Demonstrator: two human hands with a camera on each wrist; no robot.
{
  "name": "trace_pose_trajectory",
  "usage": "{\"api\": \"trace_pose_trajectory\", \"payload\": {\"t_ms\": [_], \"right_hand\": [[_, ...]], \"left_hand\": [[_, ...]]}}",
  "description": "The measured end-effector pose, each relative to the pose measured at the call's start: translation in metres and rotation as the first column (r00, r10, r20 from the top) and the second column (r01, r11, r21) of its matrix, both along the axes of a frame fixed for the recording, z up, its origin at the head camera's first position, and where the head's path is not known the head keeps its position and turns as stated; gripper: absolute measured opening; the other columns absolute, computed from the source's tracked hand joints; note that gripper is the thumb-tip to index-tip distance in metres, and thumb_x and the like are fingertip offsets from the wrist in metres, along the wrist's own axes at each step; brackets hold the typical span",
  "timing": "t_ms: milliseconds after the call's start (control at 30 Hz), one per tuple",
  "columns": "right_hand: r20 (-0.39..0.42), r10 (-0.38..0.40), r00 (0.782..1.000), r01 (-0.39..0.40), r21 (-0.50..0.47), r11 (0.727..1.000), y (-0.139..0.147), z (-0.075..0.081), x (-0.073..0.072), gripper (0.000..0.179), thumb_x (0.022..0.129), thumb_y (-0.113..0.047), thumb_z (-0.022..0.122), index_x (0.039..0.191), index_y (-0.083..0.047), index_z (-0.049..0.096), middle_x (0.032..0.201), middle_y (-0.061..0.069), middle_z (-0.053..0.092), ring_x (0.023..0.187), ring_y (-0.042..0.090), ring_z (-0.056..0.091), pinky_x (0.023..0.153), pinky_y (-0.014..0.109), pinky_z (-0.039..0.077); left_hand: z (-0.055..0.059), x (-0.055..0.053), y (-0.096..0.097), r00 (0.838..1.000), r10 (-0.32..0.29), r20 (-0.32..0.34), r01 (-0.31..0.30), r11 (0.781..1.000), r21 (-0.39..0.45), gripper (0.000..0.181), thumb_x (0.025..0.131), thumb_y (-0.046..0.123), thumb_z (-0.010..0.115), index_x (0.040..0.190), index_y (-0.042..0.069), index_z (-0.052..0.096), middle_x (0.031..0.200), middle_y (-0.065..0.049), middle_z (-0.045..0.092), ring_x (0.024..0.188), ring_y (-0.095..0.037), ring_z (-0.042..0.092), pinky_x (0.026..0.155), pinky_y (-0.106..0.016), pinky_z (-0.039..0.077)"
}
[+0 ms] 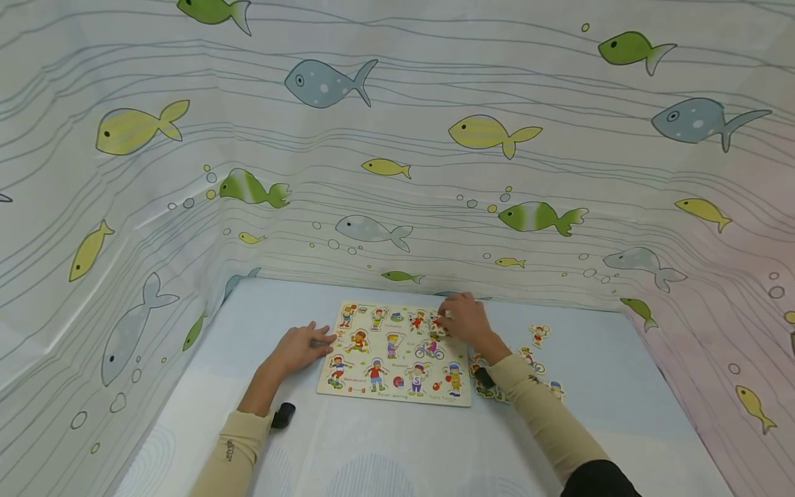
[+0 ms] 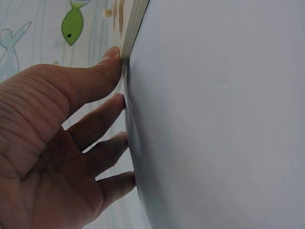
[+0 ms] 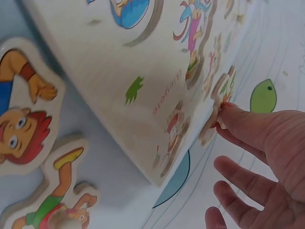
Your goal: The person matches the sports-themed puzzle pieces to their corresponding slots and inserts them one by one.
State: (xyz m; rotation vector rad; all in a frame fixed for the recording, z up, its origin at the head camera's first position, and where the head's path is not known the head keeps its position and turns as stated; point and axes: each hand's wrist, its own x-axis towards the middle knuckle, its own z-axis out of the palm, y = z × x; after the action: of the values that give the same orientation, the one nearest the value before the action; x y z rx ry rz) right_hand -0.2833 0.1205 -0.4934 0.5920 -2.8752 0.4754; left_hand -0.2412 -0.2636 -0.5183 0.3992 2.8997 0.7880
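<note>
A wooden puzzle board (image 1: 375,351) printed with sports figures lies flat on the table. My left hand (image 1: 298,347) rests beside its left edge; in the left wrist view its thumb (image 2: 110,64) touches the board's side while the other fingertips meet the table. At the upper right corner is my right hand (image 1: 466,319). Its thumb and index finger pinch a small wooden puzzle piece (image 3: 217,110), tilted above the board's surface, the other fingers spread loosely. The picture on this piece is mostly hidden by the angle and fingers.
Several loose puzzle pieces lie right of the board, among them a ball player (image 1: 539,335) and a red-haired figure (image 3: 24,119). Some are partly under the right forearm. A fish-patterned curtain (image 1: 397,200) rises behind the table (image 1: 298,442).
</note>
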Motion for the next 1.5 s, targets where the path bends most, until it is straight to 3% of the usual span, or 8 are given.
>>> {"api": "trace_pose_trajectory", "payload": {"t_ms": [633, 1067, 1500], "right_hand": [[0.054, -0.002, 0.999, 0.000, 0.033, 0.999, -0.024, 0.002, -0.005, 0.007, 0.091, -0.026, 0.074, 0.093, -0.019, 0.075, 0.119, 0.006, 0.066, 0.120, 0.034, 0.050, 0.092, 0.062, 0.043], [0.052, 0.019, 0.998, -0.021, 0.032, 0.999, -0.032, -0.001, -0.010, 0.007, 0.090, -0.027, 0.074, 0.090, -0.020, 0.073, 0.112, 0.003, 0.066, 0.116, 0.034, 0.051, 0.089, 0.060, 0.045], [0.053, 0.022, 0.998, -0.027, 0.091, 0.995, -0.040, -0.003, -0.017, 0.007, 0.092, -0.028, 0.072, 0.092, -0.022, 0.075, 0.116, 0.003, 0.066, 0.114, 0.033, 0.052, 0.087, 0.058, 0.047]], "left_hand": [[0.000, 0.001, 0.001, 1.000, 0.004, 0.002, -0.004, 1.000, -0.006, 0.033, 0.091, 0.023, 0.072, 0.121, 0.011, 0.071, 0.139, -0.015, 0.054, 0.138, -0.046, 0.033, 0.111, -0.064, 0.023], [0.001, 0.000, 0.000, 1.000, 0.002, 0.002, -0.002, 1.000, 0.009, 0.034, 0.091, 0.025, 0.072, 0.122, 0.010, 0.070, 0.138, -0.014, 0.055, 0.138, -0.046, 0.034, 0.111, -0.064, 0.024], [0.000, 0.001, 0.000, 1.000, 0.004, 0.001, -0.004, 1.000, 0.009, 0.033, 0.091, 0.024, 0.072, 0.121, 0.011, 0.071, 0.138, -0.014, 0.055, 0.137, -0.046, 0.034, 0.111, -0.064, 0.024]]}}
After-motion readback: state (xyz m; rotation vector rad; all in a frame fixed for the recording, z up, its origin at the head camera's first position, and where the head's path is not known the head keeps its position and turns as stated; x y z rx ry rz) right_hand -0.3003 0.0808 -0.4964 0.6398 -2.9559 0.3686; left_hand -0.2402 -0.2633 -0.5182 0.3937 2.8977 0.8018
